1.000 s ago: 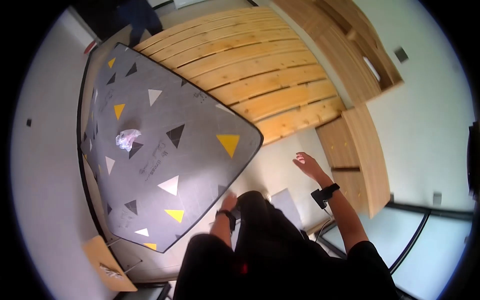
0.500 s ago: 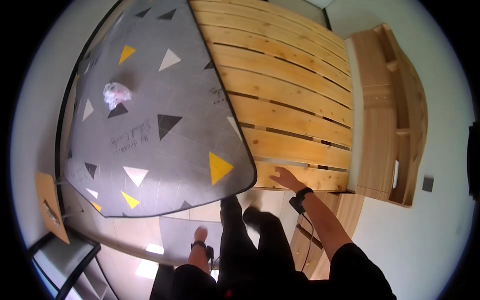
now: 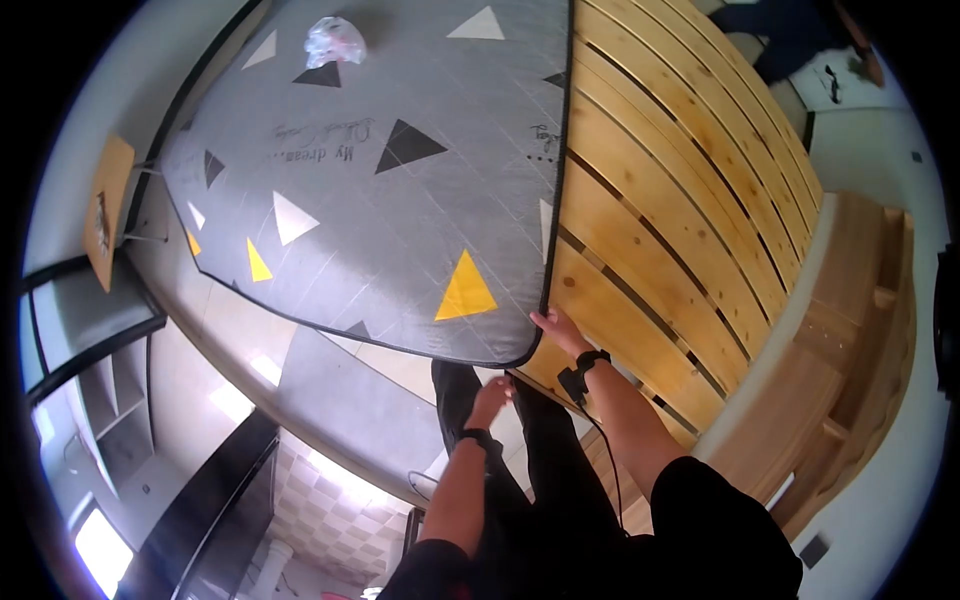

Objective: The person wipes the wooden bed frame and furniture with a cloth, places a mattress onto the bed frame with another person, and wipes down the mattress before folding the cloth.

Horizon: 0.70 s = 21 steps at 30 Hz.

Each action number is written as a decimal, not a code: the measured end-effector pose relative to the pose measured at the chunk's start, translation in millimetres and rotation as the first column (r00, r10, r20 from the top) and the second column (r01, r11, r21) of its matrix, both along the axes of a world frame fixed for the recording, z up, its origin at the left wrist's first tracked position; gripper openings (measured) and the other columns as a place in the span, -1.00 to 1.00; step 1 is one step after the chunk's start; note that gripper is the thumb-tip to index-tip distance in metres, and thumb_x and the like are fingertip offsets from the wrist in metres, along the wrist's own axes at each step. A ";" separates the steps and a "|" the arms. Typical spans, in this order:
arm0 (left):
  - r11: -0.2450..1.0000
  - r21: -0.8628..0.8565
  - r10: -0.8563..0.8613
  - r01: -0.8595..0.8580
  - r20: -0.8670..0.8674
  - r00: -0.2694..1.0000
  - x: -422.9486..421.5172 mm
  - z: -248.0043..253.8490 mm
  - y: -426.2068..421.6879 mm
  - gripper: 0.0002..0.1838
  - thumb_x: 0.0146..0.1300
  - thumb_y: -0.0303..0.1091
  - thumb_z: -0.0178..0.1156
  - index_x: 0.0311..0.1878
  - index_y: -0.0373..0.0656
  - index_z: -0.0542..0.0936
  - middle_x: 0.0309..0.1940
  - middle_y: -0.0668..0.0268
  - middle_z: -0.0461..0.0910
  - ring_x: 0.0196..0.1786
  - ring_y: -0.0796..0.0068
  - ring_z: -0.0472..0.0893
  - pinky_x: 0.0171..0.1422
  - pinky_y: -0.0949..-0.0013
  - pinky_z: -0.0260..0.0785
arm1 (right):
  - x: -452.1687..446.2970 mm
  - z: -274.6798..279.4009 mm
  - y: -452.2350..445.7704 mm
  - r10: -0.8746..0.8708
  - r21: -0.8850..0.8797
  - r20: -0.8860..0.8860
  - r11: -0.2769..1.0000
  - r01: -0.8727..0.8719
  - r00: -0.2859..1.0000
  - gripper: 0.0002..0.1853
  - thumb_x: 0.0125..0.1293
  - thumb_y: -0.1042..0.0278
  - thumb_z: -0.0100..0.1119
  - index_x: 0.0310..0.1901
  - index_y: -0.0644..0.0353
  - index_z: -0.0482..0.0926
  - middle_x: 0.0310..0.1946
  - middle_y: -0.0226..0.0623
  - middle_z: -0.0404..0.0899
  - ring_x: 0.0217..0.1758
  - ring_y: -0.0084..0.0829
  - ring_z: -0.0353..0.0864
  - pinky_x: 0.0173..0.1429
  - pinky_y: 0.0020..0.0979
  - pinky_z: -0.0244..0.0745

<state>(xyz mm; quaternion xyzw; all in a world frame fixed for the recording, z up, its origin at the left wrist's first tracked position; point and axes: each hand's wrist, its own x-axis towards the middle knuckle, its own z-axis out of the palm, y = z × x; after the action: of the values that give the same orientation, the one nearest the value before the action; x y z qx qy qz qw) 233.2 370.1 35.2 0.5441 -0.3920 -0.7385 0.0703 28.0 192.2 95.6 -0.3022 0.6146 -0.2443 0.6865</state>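
Note:
A grey mattress [image 3: 350, 220] with yellow, white and dark triangles lies across a slatted wooden bed base [image 3: 640, 180]. My right hand [image 3: 562, 332] is at the mattress's near right corner. Its fingers reach to the dark-edged side, apart from one another, and whether they press on it I cannot tell. Below the near edge, in front of my legs, hovers my left hand [image 3: 490, 398], fingers loosely bent and apart with nothing in them. Both wrists wear black bands, and a cabled black device is on the right one. A crumpled clear plastic bag [image 3: 335, 42] rests on the mattress.
A wooden headboard with shelves [image 3: 840, 300] stands along the right. At the upper right, part of another person [image 3: 790, 35] shows beyond the slats. A small wooden chair [image 3: 108, 215] is at the left, with a dark cabinet [image 3: 205, 510] lower down.
My view has turned, and the mattress appears rotated. My right hand has moved from over the slats to the mattress corner. My left hand has come up and to the right.

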 end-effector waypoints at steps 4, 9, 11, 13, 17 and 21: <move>0.998 -0.057 -0.029 0.039 0.168 0.985 -13.4 36.2 11.9 -0.71 0.21 -0.42 0.00 0.00 -0.24 0.48 -0.34 0.23 0.61 -0.39 0.46 0.58 -0.26 0.47 0.42 | 8.2 -23.1 12.8 0.058 -0.116 -0.354 0.988 -0.105 0.933 -0.18 -0.07 -0.01 0.47 0.09 0.46 0.38 0.01 0.05 0.51 0.05 -0.17 0.53 0.16 -0.34 0.39; 0.967 -0.169 0.236 -0.191 0.303 0.923 22.5 61.3 -0.7 -0.65 0.23 -0.37 -0.04 0.07 -0.23 0.44 -0.36 0.27 0.62 -0.38 0.46 0.58 -0.25 0.43 0.43 | 19.6 -21.3 3.5 -0.102 0.357 -0.150 0.922 0.150 0.983 -0.05 -0.13 -0.05 0.50 0.21 0.42 0.31 0.11 -0.13 0.47 0.25 -0.29 0.36 0.27 -0.32 0.28; 0.970 -0.051 0.227 -0.236 0.531 0.816 37.9 68.7 -3.3 -0.57 0.20 -0.33 -0.01 0.17 -0.11 0.37 -0.20 0.12 0.59 -0.23 0.19 0.58 -0.13 0.26 0.42 | 14.0 -12.2 -0.8 -0.095 0.346 -0.031 0.933 0.099 0.995 -0.18 -0.02 0.06 0.45 0.21 0.36 0.32 0.12 -0.18 0.46 0.20 -0.33 0.40 0.25 -0.32 0.30; 0.958 0.042 0.194 -0.282 0.632 0.750 45.5 61.4 -1.6 -0.52 0.18 -0.27 0.02 0.21 -0.04 0.35 -0.05 -0.01 0.56 -0.07 -0.09 0.57 0.00 0.09 0.41 | 16.9 -3.7 -2.4 -0.187 0.255 0.164 0.956 0.142 0.968 -0.40 0.12 0.29 0.36 0.17 0.28 0.37 0.08 -0.25 0.49 0.13 -0.37 0.46 0.23 -0.35 0.33; 0.902 0.138 0.342 -0.409 0.350 0.872 43.0 81.0 -25.2 -0.36 0.20 -0.21 0.08 0.32 -0.16 0.17 0.00 0.04 0.55 -0.05 -0.04 0.58 0.03 0.11 0.40 | 28.1 29.2 1.7 -0.415 0.455 0.328 0.857 0.243 0.849 -0.49 0.11 0.32 0.36 0.10 0.21 0.43 0.03 -0.27 0.53 0.09 -0.38 0.50 0.22 -0.38 0.36; 0.816 0.107 0.525 -0.568 0.274 0.806 19.1 117.9 -40.1 0.00 0.18 -0.07 0.20 0.41 -0.33 -0.23 0.14 -0.08 0.41 0.22 0.03 0.40 0.26 0.19 0.24 | 25.8 51.4 1.7 -0.386 0.483 0.293 0.850 0.213 0.874 -0.51 0.13 0.30 0.34 0.09 0.20 0.44 0.02 -0.28 0.53 0.07 -0.41 0.52 0.21 -0.38 0.37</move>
<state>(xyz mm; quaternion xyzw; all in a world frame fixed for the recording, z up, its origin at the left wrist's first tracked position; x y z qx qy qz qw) 252.3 330.0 153.2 0.7204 -0.1534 -0.6509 0.1841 53.9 194.0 147.0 0.0138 0.5487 -0.2605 0.7943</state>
